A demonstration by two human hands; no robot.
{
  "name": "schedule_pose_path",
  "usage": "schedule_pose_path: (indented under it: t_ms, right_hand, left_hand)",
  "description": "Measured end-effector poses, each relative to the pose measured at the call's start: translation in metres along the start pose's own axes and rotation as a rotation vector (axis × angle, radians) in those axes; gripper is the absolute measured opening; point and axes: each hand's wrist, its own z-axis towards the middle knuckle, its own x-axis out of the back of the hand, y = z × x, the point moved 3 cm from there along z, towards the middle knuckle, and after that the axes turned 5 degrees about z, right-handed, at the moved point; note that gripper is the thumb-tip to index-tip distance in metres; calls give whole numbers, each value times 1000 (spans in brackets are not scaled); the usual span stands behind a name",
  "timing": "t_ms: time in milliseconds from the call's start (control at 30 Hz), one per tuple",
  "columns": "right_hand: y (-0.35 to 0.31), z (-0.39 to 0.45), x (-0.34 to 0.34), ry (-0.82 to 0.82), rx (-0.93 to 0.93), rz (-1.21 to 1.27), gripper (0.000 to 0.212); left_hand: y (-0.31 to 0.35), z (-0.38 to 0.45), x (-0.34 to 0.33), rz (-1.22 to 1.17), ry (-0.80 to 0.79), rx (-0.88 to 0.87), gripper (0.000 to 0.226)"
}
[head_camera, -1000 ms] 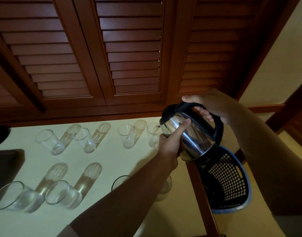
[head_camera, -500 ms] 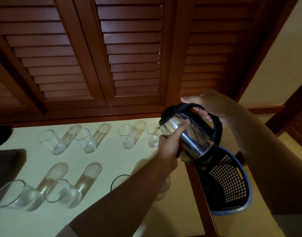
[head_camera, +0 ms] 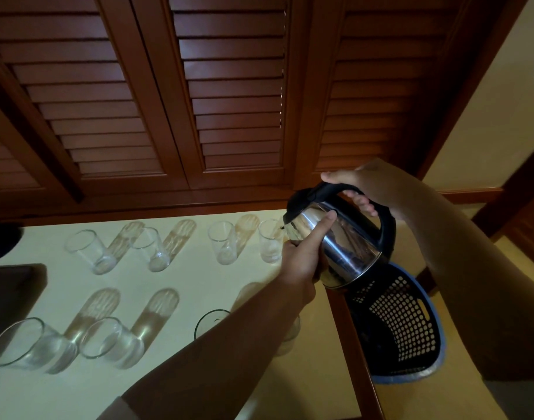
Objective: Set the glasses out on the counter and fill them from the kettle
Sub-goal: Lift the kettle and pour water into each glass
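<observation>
1. Louvred wooden doors, reddish-brown, fill the wall behind
2. Black perforated basket w/ blue rim, on the floor right of the worktop, just beside its wooden edge trim
3. Dark flat obj at far left edge, partly cut off
4. Cream wall upper right
</observation>
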Motion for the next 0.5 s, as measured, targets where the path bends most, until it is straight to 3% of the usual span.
schedule_pose_path:
  t_ms: [167,333,500]
  right_hand:
    - [5,-4,0,18,-38,58,56]
    - [11,-12,0,19,-40,120,55]
    - [26,-24,-3,60,67,228,54]
  left_hand:
    - [2,-3,0,25,-2,-3,68]
    - [3,-3,6,104,-20,26,79]
    - [4,-6,14,173,-66,-3,34]
